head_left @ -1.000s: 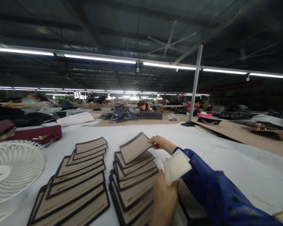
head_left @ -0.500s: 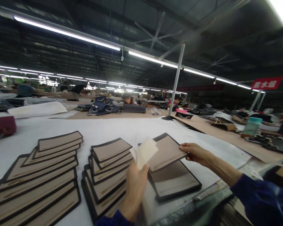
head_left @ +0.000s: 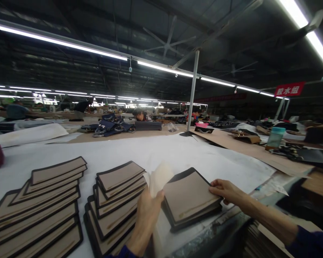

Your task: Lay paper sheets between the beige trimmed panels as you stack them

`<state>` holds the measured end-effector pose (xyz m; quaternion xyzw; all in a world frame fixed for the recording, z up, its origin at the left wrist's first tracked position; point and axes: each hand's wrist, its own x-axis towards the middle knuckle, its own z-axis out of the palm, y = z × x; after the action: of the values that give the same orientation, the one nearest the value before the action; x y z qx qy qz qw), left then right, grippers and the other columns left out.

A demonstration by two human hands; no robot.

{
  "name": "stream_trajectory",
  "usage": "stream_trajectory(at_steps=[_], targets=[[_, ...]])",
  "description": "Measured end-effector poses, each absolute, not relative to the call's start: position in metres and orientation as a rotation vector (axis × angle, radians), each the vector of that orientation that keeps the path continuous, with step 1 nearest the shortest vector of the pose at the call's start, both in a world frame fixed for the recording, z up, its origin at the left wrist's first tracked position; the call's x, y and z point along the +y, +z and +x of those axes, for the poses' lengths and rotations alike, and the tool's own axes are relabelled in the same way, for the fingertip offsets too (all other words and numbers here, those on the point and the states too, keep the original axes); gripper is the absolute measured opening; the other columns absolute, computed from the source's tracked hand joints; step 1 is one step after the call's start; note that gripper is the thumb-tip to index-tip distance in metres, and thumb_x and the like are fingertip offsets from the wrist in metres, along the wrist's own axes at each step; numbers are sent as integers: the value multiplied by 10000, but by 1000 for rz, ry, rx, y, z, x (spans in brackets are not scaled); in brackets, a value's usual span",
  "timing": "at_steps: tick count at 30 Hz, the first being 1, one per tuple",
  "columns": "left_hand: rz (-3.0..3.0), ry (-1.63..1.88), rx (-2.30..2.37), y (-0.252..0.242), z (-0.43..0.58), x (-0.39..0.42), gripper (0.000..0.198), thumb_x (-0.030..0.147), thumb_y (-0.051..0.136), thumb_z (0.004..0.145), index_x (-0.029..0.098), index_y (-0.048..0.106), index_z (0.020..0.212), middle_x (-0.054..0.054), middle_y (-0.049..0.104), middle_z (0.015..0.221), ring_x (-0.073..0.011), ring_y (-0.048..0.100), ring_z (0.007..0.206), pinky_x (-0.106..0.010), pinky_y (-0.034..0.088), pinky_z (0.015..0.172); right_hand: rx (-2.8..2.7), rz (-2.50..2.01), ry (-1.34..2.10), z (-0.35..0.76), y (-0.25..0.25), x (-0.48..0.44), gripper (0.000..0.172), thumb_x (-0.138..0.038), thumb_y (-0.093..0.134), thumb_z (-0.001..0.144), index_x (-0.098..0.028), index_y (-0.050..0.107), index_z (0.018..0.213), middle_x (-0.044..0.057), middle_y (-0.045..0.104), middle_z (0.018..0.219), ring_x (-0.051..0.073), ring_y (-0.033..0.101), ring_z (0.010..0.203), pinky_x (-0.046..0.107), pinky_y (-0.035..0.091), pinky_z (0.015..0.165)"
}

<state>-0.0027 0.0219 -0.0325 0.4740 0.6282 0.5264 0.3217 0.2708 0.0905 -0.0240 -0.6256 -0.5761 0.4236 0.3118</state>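
My left hand point(head_left: 146, 215) is closed around a bundle of thin cream sheets point(head_left: 161, 179), which is blurred at its top. It is between the middle stack and the right-hand pile. With thumb and fingers, my right hand point(head_left: 226, 191) pinches the right edge of a beige panel with a dark border point(head_left: 190, 195). That panel lies over a pile of similar panels, with a brown streak along its near edge. A staggered stack of such panels point(head_left: 118, 177) is beside my left hand. Farther left is a fanned row of more panels point(head_left: 56, 195).
White sheeting point(head_left: 183, 148) covers the table. Dark blue strapped pieces point(head_left: 111, 125) are heaped beyond it, near a metal post point(head_left: 193, 91). A bottle with a teal lid point(head_left: 276, 138) stands to the right. A person point(head_left: 140, 114) is at the far side.
The beige panel, tilted up over the pile before, has come down nearly flat on it, with my right hand still at its edge. The view has shifted slightly right.
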Motion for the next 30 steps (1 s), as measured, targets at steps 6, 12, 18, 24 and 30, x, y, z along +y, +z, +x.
stream_trajectory(at_steps=[6,12,18,24,30], targets=[[1114,1401,1185,-37,-3,24,290,415,667,618,137,590,587,15,521,468,-104,455,444,-238,332,474,-2092,-1706,384,270,-4,88,269,-442,554,747,-182,614,783,46,619,731,177,526,644,303,384,608],[1134,1251,943,-37,-1,23,285,392,696,587,121,610,609,-6,563,498,-73,425,354,-218,270,374,-2121,-1174,943,211,28,64,394,-537,485,805,-168,601,877,27,573,745,138,531,629,230,382,509],[1135,1279,876,-31,4,19,237,316,729,575,118,622,648,9,566,478,-71,442,360,-198,302,364,-2224,-1010,1098,161,28,55,499,-606,540,762,-140,629,918,2,535,630,103,478,545,193,355,448],[630,1666,839,-30,-4,29,347,349,812,501,116,614,665,23,553,495,-78,513,431,-178,384,407,-2275,-1110,1265,156,36,37,502,-597,516,787,-122,623,907,37,606,784,57,500,460,171,336,412],[454,1812,785,-31,-11,34,307,313,818,498,133,600,619,43,517,468,-73,511,421,-175,406,412,-2162,-1153,1593,156,13,12,383,-399,727,656,-156,592,919,-15,574,738,57,499,457,159,368,413]])
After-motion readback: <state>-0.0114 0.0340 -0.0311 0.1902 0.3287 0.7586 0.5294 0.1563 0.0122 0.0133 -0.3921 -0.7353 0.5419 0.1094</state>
